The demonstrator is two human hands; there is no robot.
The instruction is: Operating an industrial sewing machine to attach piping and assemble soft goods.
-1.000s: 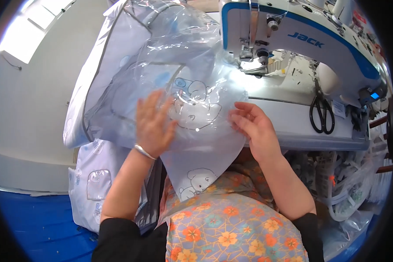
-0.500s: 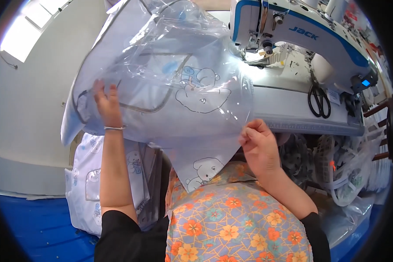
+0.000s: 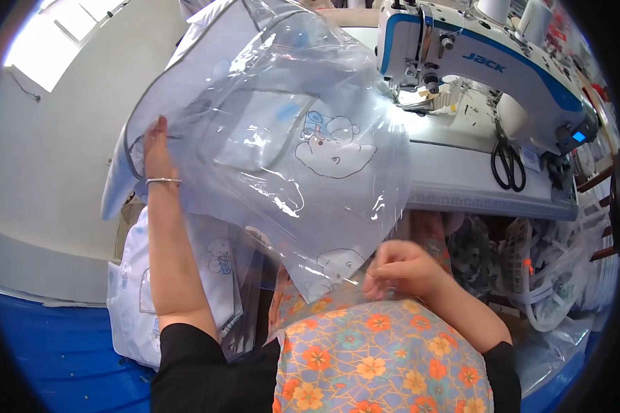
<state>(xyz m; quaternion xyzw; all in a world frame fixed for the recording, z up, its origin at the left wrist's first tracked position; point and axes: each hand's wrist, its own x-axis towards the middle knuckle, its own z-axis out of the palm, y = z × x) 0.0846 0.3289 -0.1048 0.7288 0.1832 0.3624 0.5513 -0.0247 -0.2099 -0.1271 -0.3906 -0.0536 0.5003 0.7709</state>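
Observation:
A large white cloth piece (image 3: 186, 65) with grey piping and printed bears lies across the sewing table and hangs toward my lap. Over it stretches a clear plastic sheet (image 3: 282, 199), shiny and wrinkled. My left hand (image 3: 158, 150) reaches to the cloth's left edge, fingers extended upward against it; part of the hand is seen edge-on. Just above my lap, my right hand (image 3: 401, 270) is closed in a pinch on the lower right edge of the plastic, beside the cloth's hanging corner. A grey-edged pocket shape (image 3: 262, 131) shows through the film.
A white and blue sewing machine (image 3: 482, 62) stands at the back right, its lamp lit. Black scissors (image 3: 508, 165) lie on the table beside it. Below are a white plastic basket (image 3: 530, 275) and, at left, a stack of printed white pieces (image 3: 134, 303).
My right hand has come down and slightly left, drawing the plastic over the cloth's hanging corner. The left hand has shifted slightly left, and the view has moved a little.

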